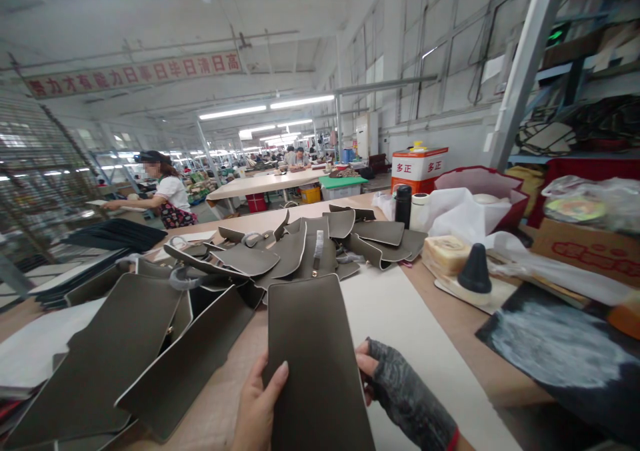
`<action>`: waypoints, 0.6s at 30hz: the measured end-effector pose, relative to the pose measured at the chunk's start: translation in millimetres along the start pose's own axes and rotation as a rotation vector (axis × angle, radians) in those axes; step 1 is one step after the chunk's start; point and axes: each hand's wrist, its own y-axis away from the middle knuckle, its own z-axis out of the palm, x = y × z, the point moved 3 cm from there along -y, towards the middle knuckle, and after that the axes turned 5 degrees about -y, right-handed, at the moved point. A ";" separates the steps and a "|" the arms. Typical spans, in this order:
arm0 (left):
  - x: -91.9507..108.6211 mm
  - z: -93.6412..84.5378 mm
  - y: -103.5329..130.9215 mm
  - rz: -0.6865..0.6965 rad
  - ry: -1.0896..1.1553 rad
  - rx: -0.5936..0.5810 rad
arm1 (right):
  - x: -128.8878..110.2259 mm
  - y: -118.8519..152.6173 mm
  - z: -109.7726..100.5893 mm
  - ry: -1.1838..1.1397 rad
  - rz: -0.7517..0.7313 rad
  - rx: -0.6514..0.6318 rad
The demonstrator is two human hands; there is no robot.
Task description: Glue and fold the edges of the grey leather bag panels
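A long olive-grey leather panel (313,357) with rounded corners stands tilted in front of me, between both hands. My left hand (263,397) grips its left edge, thumb on the front face and the other fingers partly behind. At the right edge, my right hand (367,371), in a dark grey fingerless glove, has its fingers curled against the panel; some fingertips are hidden behind it. Larger matching panels (110,351) lie to the left. Beyond, a heap of similar leather pieces (285,254) shows pale edges and small metal fittings.
A white sheet (400,324) covers part of the brown table. On the right are a dark cone-shaped tool (475,271), a yellowish block (446,254), a black board smeared white (555,344) and a black bottle (403,207). A person (170,194) stands beyond the table at left.
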 end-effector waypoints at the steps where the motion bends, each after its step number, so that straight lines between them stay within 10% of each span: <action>1: -0.1 -0.6 -0.2 0.003 -0.003 0.003 | 0.5 0.1 -0.6 0.000 0.008 -0.008; 10: -2.7 -8.2 -17.7 0.179 -0.223 -0.037 | 6.6 -3.0 -4.8 0.115 0.065 -0.006; 16: -1.1 -1.8 -30.1 0.790 -0.898 0.237 | 27.9 -20.1 -0.6 0.099 0.110 0.085; 18: -11.1 12.9 -29.3 0.796 -1.028 0.149 | 38.1 -26.9 2.8 0.086 0.138 0.096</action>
